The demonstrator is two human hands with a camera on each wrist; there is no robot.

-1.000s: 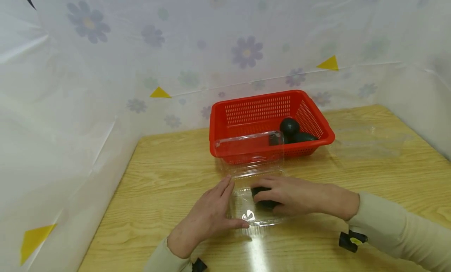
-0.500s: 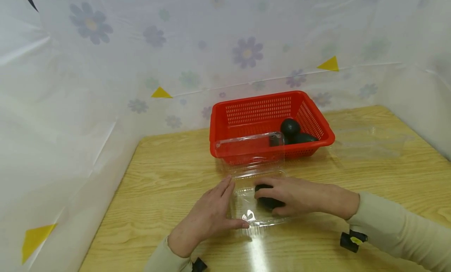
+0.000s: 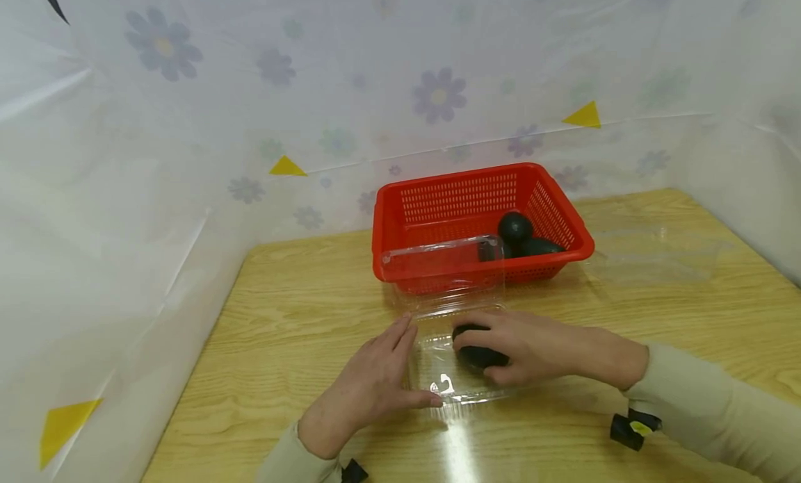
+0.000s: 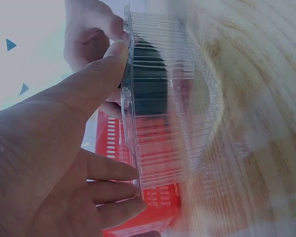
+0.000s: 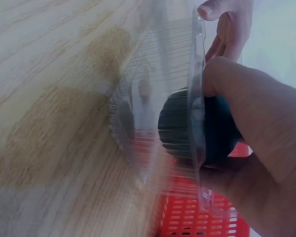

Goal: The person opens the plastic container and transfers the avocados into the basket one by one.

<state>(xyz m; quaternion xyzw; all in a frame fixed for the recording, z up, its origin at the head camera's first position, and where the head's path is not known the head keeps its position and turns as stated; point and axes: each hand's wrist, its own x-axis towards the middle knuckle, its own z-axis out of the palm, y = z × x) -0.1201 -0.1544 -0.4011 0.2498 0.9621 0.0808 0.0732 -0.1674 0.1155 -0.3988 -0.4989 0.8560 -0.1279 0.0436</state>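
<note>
In the head view, my right hand (image 3: 522, 344) grips a dark green avocado (image 3: 478, 354), fingers over its top and thumb on its near side. The avocado sits partly inside a clear plastic clamshell container (image 3: 432, 372), its upper part above the rim in the right wrist view. My left hand (image 3: 369, 386) rests at the container's left side with fingers straight. Its thumb and fingertips touch the rim in the left wrist view. The container's lid (image 3: 441, 257) stands raised at the back, overlapping a red basket.
The red basket (image 3: 459, 184) stands behind the container with several dark avocados (image 3: 516, 227) in its right end. More clear plastic (image 3: 657, 254) lies on the table (image 3: 300, 295) at the right. White flowered sheeting surrounds the table.
The avocado and my right hand have shifted slightly to the right within the container. My left hand, the container and the basket stay nearly where they were.
</note>
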